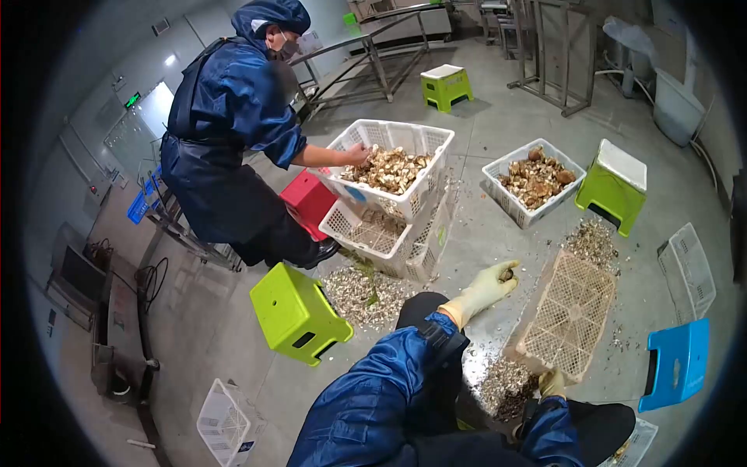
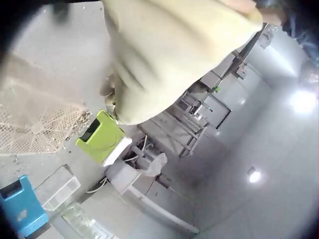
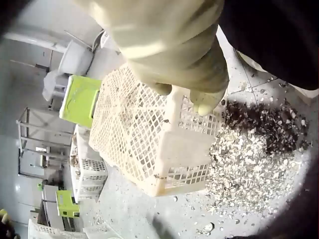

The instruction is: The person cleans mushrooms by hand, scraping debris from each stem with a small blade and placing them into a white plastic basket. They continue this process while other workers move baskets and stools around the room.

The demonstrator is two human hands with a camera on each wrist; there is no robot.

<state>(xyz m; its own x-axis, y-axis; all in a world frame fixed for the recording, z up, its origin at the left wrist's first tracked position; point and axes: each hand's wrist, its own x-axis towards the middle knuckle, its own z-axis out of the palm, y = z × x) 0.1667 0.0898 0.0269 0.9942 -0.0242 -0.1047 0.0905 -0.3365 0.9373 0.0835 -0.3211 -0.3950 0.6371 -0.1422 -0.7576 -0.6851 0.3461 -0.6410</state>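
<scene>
My gloved left hand (image 1: 484, 294) reaches forward over the floor and holds a small brown piece (image 1: 507, 274) at its fingertips. In the left wrist view the pale glove (image 2: 164, 55) hides most of that piece. My gloved right hand (image 1: 552, 384) grips the near edge of a cream plastic crate (image 1: 572, 315), which is upside down with its lattice base facing up. The right wrist view shows the fingers (image 3: 202, 102) curled over the crate's rim. A heap of pale and dark scraps (image 3: 249, 154) lies beside the crate, under that hand.
Another person (image 1: 226, 117) reaches into a white crate (image 1: 432, 140) of mushroom-like pieces, stacked on other crates. Further right is a second filled crate (image 1: 521, 214) beside a green stool (image 1: 618, 183). More scraps (image 1: 362, 300) lie near another green stool (image 1: 292, 311). A blue stool (image 1: 677, 366) stands at right.
</scene>
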